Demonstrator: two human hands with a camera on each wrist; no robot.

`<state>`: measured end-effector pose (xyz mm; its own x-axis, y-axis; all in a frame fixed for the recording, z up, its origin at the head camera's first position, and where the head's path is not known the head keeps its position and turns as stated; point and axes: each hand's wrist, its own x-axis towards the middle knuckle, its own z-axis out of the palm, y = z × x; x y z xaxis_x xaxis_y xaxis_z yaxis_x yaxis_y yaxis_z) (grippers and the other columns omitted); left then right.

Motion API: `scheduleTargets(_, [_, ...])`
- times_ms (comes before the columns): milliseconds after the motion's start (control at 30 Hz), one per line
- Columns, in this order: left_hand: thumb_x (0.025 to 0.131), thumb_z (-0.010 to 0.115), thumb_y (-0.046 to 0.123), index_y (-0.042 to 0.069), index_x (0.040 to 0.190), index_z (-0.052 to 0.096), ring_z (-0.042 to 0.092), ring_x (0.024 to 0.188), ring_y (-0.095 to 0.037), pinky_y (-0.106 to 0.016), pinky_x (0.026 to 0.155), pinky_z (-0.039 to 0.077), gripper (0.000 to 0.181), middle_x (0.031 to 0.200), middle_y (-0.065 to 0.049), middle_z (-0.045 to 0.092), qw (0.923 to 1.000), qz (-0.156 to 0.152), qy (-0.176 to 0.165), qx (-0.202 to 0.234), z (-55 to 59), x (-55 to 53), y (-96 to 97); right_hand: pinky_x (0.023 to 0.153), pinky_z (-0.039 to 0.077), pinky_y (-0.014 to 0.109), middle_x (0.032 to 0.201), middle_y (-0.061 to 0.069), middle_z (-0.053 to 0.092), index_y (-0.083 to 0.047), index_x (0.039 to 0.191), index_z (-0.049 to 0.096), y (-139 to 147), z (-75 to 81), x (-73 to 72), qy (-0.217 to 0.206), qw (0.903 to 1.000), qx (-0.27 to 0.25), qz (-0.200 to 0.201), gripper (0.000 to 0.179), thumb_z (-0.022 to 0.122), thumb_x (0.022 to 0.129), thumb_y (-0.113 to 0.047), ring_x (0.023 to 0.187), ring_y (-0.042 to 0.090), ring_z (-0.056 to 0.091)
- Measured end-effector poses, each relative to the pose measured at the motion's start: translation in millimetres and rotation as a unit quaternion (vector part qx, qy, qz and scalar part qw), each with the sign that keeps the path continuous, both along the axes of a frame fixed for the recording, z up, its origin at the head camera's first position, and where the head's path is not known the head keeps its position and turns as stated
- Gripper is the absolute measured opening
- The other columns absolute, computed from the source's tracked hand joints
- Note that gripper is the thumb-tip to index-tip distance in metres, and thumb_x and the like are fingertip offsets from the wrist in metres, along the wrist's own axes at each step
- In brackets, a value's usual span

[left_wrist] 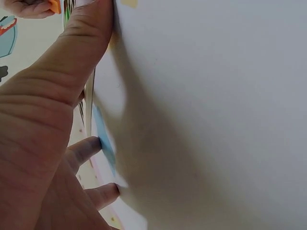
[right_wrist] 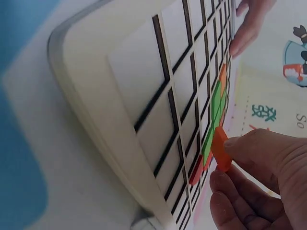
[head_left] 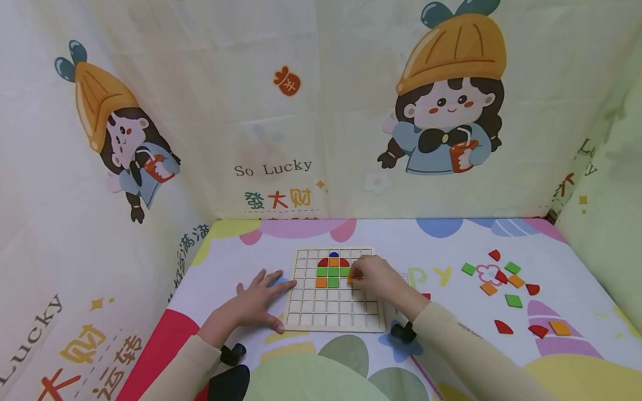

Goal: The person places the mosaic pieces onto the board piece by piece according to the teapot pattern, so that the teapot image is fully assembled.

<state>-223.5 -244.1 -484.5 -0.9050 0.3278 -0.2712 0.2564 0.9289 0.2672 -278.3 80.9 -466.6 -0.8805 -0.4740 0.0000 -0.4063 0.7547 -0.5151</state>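
A pale square grid board (head_left: pixel 330 329) lies on the table between both hands. On it, coloured tiles form a figure: a blue piece (head_left: pixel 333 255) on top, an orange tile (head_left: pixel 334 262) between red rounded pieces below it, then green tiles (head_left: pixel 333 273), then orange and green ones. My right hand (head_left: pixel 379 279) pinches an orange square tile (right_wrist: pixel 220 148) between thumb and fingers, just over the board's right half. Spread along the board's left edge, my left hand (head_left: pixel 254 302) has its fingers extended; thumb and fingertips touch the edge and tabletop.
Several loose tiles lie scattered to the right, among them a red quarter-round piece (head_left: pixel 503 327), a green square (head_left: pixel 514 301) and an orange square (head_left: pixel 560 328). One red piece (head_left: pixel 427 296) is partly hidden by my right forearm. Printed cloth walls (head_left: pixel 324 117) enclose the table.
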Motion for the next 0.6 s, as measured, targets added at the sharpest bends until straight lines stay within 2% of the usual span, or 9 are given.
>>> scheduleTargets(233, [0.064,0.091,0.061,0.044,0.157,0.041,0.009,0.157,-0.049,-0.091,0.103,0.014,0.107,0.172,-0.006,0.023,1.0000,-0.002,0.001,-0.002,-1.7,-0.1,-0.7,0.077,0.055,0.030,0.085,-0.005,0.066,-0.015,0.086,0.077,-7.2,-3.6,3.2,-0.004,1.0000,-0.001,0.003,0.007,0.079,0.090,-0.010,0.079,0.013,0.056])
scheduleTargets(600, [0.063,0.091,0.062,0.045,0.156,0.041,0.010,0.157,-0.049,-0.092,0.102,0.015,0.107,0.171,-0.006,0.024,1.0000,-0.001,0.005,0.000,-2.4,0.0,-1.0,0.072,0.054,0.028,0.086,-0.005,0.066,-0.013,0.085,0.078,-18.6,-8.1,7.0,0.031,0.9995,0.003,0.007,0.007,0.080,0.088,-0.006,0.077,0.011,0.056])
